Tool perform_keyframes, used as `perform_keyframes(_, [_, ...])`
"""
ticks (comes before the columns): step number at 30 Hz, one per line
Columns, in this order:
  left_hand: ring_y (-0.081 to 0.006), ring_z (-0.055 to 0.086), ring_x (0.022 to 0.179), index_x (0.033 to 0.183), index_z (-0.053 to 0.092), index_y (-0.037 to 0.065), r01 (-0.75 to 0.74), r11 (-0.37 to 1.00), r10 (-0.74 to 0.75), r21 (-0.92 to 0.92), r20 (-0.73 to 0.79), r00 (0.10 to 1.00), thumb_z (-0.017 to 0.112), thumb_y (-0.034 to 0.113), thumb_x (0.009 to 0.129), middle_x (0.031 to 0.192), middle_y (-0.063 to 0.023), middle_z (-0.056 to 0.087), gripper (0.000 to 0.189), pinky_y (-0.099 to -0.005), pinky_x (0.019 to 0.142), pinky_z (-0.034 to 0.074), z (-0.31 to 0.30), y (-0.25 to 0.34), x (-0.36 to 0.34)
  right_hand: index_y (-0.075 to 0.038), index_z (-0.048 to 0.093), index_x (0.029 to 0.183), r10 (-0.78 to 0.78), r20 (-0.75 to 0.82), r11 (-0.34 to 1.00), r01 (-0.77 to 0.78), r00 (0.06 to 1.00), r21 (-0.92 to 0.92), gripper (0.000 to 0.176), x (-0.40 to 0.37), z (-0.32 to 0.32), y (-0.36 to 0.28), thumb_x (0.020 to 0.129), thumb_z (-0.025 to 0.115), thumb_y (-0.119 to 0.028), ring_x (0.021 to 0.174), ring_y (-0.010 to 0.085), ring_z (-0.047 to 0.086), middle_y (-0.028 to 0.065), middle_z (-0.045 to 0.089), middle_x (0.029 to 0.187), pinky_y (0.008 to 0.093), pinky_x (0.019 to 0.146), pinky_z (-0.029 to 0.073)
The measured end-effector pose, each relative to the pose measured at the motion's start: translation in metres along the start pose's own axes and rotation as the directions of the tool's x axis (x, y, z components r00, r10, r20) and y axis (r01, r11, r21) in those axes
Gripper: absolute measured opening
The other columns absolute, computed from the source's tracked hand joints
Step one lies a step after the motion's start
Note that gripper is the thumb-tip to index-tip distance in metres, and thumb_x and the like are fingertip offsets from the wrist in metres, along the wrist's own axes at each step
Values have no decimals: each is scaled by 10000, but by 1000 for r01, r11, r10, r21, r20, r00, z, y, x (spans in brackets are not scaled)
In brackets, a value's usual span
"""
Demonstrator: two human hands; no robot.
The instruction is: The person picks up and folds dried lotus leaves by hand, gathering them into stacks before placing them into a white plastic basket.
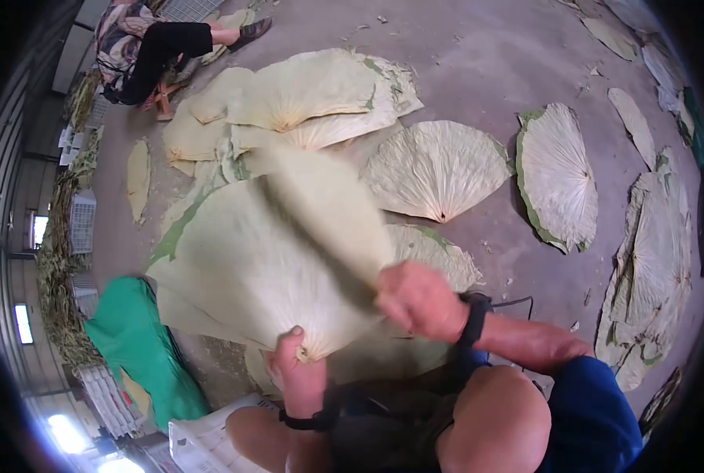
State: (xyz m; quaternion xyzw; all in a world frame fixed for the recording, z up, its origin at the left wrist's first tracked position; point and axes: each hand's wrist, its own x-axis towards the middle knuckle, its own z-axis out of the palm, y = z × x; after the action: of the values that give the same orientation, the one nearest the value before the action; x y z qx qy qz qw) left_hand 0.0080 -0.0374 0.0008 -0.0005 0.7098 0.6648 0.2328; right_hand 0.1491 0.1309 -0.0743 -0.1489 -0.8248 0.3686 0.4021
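My left hand (300, 374) grips a large pale dried lotus leaf (241, 260) by its pointed base, thumb on top. That leaf spreads out like a fan, with a green edge at its far left. Closed into a fist, my right hand (424, 301) holds a second dried lotus leaf (332, 209) by its near end. This leaf is smeared by motion and slants up and left over the first one. Black bands circle both wrists.
Folded dried leaves (304, 94) lie stacked ahead, with single fan-shaped leaves (442, 169) (561, 177) to the right. A leaf pile (647, 260) sits far right. Green cloth (143, 339) is at left. Another person (158, 51) sits at the upper left.
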Motion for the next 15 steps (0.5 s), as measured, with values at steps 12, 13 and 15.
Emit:
perform_keyframes(12, [-276, 608, 1147, 1320, 508, -25, -194, 957, 162, 214, 156, 974, 477, 87, 960, 1285, -151, 589, 378, -394, 989, 519, -25, -35, 16, -89, 613, 1138, -237, 131, 964, 216, 963, 156, 402, 12, 41, -43, 796, 722, -270, 1241, 279, 509, 110, 570, 1237, 465, 1039, 379])
perform_keyframes(13, [-276, 608, 1147, 1320, 508, -25, -194, 957, 162, 214, 158, 974, 477, 87, 960, 1285, -151, 589, 378, -394, 989, 519, -23, -34, 15, -90, 609, 1162, -216, 158, 967, 189, 963, 172, 413, 9, 43, -42, 807, 718, -272, 1274, 282, 491, 111, 561, 1280, 475, 1060, 360])
perform_keyframes(15, [-275, 614, 1126, 1307, 507, -29, -125, 984, 112, 128, 106, 988, 468, 110, 979, 1261, -148, 597, 359, -396, 971, 527, -14, -31, 11, -92, 605, 1186, -195, 190, 969, 160, 962, 186, 424, 4, 43, -39, 819, 714, -273, 1306, 285, 473, 113, 551, 1323, 485, 1080, 342])
